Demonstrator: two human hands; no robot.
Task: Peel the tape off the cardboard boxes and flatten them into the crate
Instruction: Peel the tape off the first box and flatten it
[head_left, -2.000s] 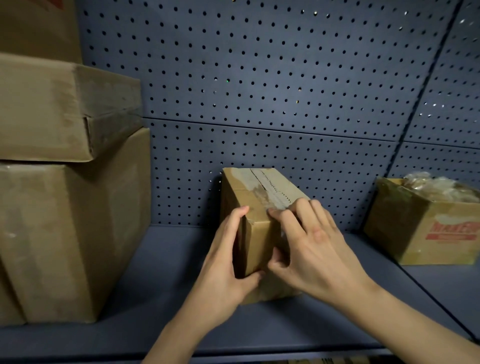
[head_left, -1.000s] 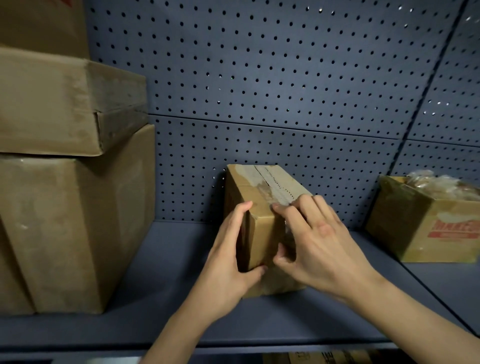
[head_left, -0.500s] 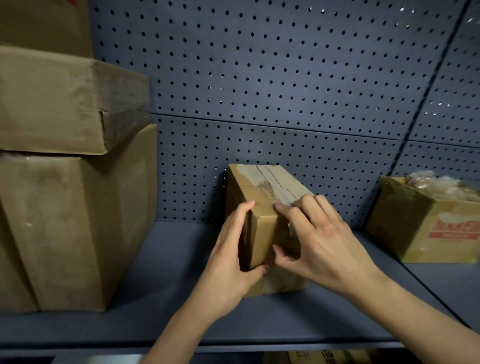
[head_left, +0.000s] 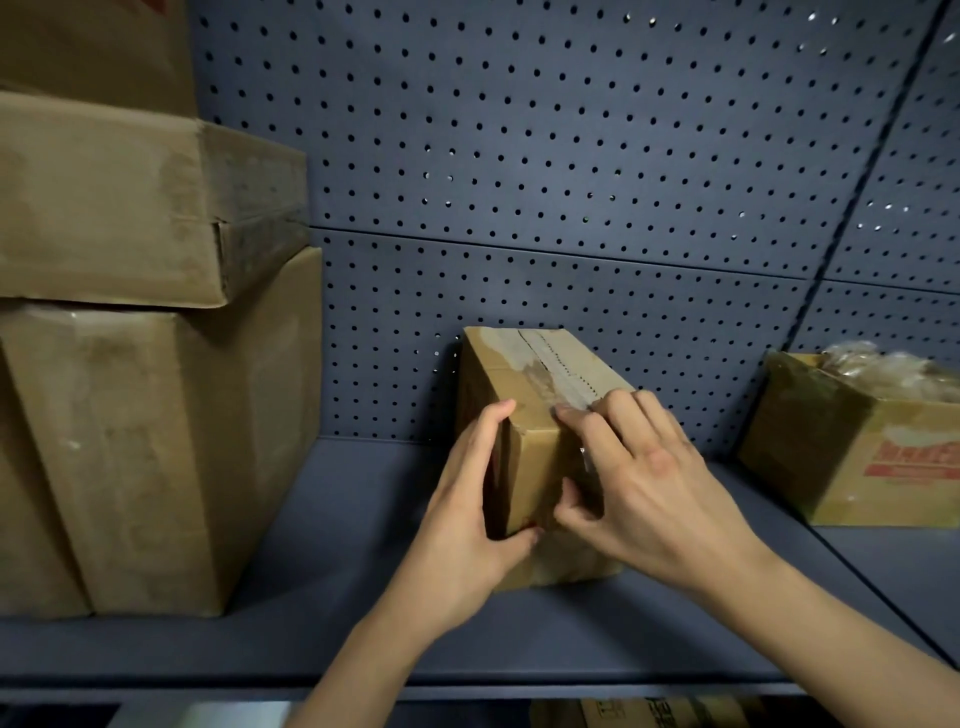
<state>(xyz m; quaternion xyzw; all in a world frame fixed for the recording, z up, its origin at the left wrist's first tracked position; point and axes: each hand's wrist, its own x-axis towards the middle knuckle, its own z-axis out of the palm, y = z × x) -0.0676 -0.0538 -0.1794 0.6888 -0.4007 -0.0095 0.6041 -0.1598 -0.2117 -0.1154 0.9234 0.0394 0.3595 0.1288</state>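
A small brown cardboard box (head_left: 524, 374) stands on the grey shelf (head_left: 363, 519), its far end against the pegboard. A strip of clear tape (head_left: 558, 371) runs along its top and down the near face. My left hand (head_left: 467, 519) grips the box's near left corner, fingers on the left side and thumb on the front. My right hand (head_left: 639, 488) lies over the near right top edge, its fingertips on the tape at the top edge and its thumb pressed against the front face. The crate is out of view.
Two big cardboard boxes (head_left: 135, 364) are stacked at the left of the shelf. An open box (head_left: 857, 452) holding plastic-wrapped goods sits at the right. A blue pegboard wall (head_left: 571, 182) closes the back. More cardboard shows below the shelf's front edge (head_left: 649, 714).
Both hands stay on the small box in nearly the same hold. The view has drifted slightly, and my right fingertips have shifted a little along the tape at the top edge.
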